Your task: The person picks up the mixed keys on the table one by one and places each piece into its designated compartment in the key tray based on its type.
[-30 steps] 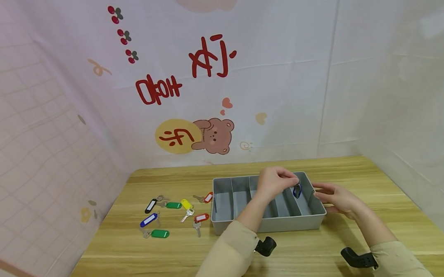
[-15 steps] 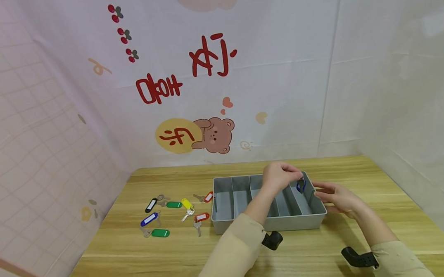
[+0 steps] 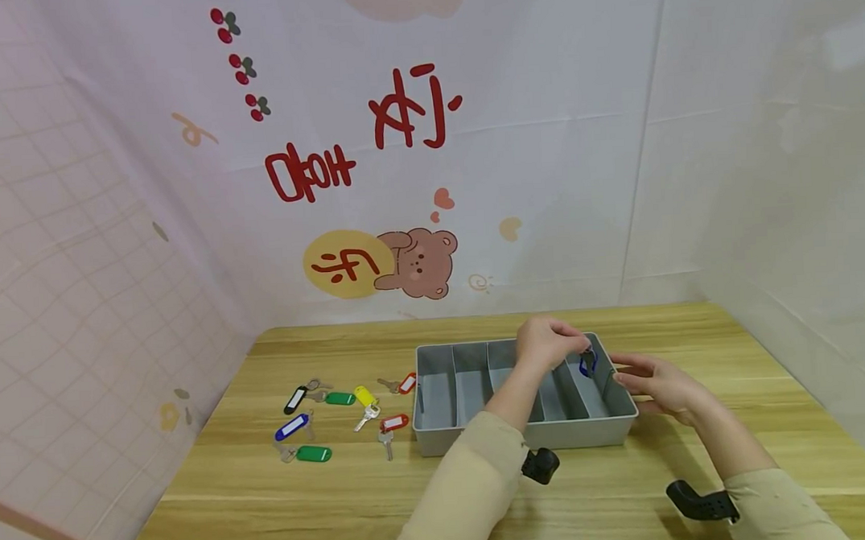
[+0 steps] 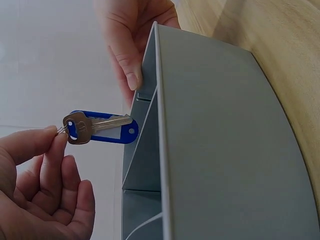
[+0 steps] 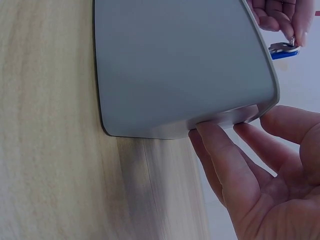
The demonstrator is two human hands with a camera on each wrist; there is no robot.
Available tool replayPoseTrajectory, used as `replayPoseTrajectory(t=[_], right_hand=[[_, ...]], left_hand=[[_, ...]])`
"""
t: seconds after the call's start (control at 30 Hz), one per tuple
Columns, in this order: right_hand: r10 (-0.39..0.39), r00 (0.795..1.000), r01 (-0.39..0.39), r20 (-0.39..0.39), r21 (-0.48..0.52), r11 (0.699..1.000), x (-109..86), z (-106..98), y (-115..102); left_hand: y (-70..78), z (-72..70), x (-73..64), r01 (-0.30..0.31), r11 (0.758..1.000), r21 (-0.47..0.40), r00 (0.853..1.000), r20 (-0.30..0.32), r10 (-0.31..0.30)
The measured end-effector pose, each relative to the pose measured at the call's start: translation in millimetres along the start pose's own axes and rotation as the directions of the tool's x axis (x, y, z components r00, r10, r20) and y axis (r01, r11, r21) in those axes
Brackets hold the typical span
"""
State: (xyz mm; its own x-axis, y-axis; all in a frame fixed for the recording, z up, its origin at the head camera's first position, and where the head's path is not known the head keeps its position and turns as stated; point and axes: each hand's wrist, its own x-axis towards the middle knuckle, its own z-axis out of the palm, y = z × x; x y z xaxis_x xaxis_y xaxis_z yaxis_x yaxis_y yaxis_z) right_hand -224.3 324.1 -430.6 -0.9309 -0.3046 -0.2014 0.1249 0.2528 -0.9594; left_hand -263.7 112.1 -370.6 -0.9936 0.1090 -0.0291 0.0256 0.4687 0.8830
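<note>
My left hand (image 3: 543,346) pinches a small ring between thumb and forefinger. From it hang a silver key (image 4: 82,127) and a blue key tag (image 4: 131,133), over the rightmost compartment of a grey divided tray (image 3: 585,435). In the left wrist view the key lies across the tag's white label. My right hand (image 3: 658,387) holds the tray's right end. Its fingers (image 5: 225,160) press on the outer end wall, while the thumb reaches over the rim. The tray's middle is partly hidden behind my left hand and forearm.
Left of the tray, keys with tags lie spread on the wooden table (image 3: 254,511): a black tag (image 3: 295,400), a blue tag (image 3: 292,427), a yellow tag (image 3: 364,396), green tags (image 3: 313,454) and red tags (image 3: 394,422). A printed cloth (image 3: 559,176) hangs behind.
My left hand has moved to the right with the key and blue tag, which now hang farther over the rightmost compartment. My right hand stays at the tray's end.
</note>
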Motion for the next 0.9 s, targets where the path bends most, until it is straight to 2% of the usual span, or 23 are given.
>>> replayPoseTrajectory(t=[0.43,0.9], right_hand=[[0.01,1.0,-0.01,-0.004,-0.009,1.0,-0.6,0.4,-0.2],[0.018,1.0,-0.018,-0.009,-0.022,1.0,-0.1,0.1,-1.4]], left_hand=[[2.1,6.9,-2.1,0.043,0.998,0.054,0.999,-0.02,-0.042],[-1.8,10.5,-1.3,0.034,0.994,0.1,0.999,0.002,-0.035]])
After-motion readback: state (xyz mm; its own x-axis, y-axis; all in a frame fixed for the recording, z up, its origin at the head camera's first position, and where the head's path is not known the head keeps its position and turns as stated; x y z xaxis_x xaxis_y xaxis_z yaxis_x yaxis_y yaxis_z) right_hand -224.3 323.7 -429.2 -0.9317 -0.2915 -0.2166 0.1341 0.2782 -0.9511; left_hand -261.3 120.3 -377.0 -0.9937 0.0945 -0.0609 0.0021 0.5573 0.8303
